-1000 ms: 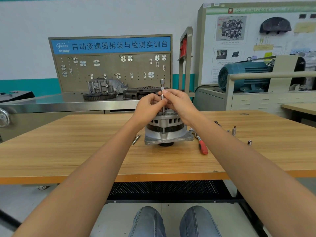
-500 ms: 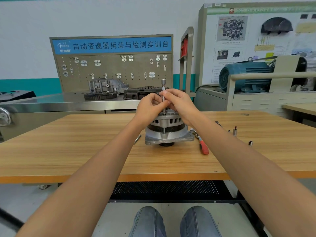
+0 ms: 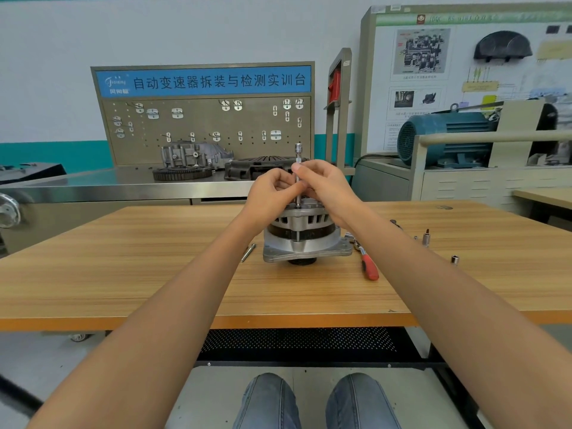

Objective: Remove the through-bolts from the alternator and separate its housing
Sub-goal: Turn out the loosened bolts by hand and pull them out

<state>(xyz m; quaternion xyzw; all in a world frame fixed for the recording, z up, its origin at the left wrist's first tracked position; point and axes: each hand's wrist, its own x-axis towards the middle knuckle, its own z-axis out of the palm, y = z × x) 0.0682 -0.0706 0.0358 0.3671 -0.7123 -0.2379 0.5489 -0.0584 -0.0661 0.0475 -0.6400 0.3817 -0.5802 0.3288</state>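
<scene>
The blue header of the pegboard (image 3: 204,128) behind the bench is printed in white with 自动变速器拆装与检测实训台, and a small logo sits at its left end, too fine to be read. On the table (image 3: 123,274), a loose bolt (image 3: 248,252) is seen lying just left of the alternator (image 3: 305,235), so at least one through-bolt is judged to be out already. The alternator is stood upright near the middle of the table, pulley down, and its two housing halves are seen together, not yet parted. A slim driver (image 3: 297,174) is set vertically on the top of the housing; its shaft is pinched by the curled fingers of the left hand (image 3: 272,193) and, from the other side, by the thumb and fingers of the right hand (image 3: 325,187), as if for spinning a loosened bolt out by hand. How many bolts are left in cannot be told, since the far side of the housing is hidden. Separation is therefore reckoned as wholly ahead. To the right, a ratchet (image 3: 366,261) with a red grip is laid beside the alternator, and small sockets (image 3: 455,260) are stood farther along. The text on the wall chart (image 3: 433,72) at the right is too blurred to be read.
</scene>
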